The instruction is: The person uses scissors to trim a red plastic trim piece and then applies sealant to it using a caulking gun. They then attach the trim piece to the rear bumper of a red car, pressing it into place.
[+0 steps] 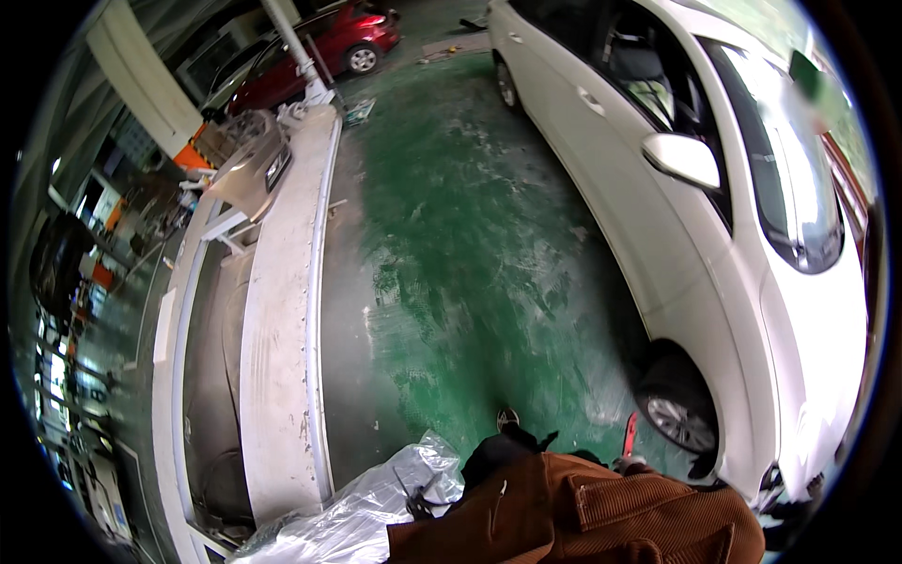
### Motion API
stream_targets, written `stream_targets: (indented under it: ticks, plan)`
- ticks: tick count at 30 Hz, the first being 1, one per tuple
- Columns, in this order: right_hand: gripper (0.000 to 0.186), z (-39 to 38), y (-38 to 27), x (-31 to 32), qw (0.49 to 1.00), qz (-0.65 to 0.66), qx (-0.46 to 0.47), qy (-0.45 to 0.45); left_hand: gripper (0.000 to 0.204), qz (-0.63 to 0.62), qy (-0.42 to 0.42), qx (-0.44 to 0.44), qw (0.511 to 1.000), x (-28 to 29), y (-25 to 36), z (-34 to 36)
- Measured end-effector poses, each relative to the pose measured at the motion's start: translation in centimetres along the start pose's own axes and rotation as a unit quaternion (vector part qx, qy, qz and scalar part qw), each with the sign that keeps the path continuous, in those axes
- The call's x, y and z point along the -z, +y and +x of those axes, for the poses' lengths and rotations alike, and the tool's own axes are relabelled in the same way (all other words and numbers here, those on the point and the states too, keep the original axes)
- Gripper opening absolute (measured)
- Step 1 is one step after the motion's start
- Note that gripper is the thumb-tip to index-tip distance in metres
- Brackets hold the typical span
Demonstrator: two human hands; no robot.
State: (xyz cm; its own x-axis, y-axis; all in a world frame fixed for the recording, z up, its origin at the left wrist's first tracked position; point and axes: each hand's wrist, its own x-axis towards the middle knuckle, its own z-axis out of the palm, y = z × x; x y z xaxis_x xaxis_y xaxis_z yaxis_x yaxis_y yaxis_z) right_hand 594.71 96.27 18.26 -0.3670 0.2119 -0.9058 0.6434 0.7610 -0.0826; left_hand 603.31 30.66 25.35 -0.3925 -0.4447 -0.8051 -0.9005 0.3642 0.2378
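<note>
Clear crinkled plastic wrap [395,484] bulges out on the left of my brown jacket, with some thin dark pieces against it. My left hand is not visible there. At the jacket's front edge, a small part of my right hand [633,462] shows, with its fingers closed at the lower end of a narrow red tool [630,434]. The tool's exact kind is too small to make out. It points forward beside the front wheel [678,423] of a white car [695,244].
A long white metal platform [282,376] runs along the left, bearing a beige car bumper [258,174] at its far end. Green worn floor [460,244] lies between platform and car. A red car [310,56] and a pillar [146,85] stand farther back.
</note>
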Motion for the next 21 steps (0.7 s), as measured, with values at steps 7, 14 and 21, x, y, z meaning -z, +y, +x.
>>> stream_targets:
  ticks: [7,14,21]
  plan:
    - [0.032,2.5,-22.1,13.2,0.942,-0.264,0.204,-0.026,0.059,-0.166,0.152,-0.133,0.965,15.9,18.8,11.3]
    - [0.013,11.3,-41.3,30.9,0.924,0.378,-0.033,-0.047,0.050,-0.131,0.212,-0.140,0.958,22.2,42.6,18.7]
    - [0.012,18.7,-63.8,47.3,0.885,0.459,-0.037,-0.068,0.049,0.125,0.022,0.136,0.982,21.1,55.8,24.3]
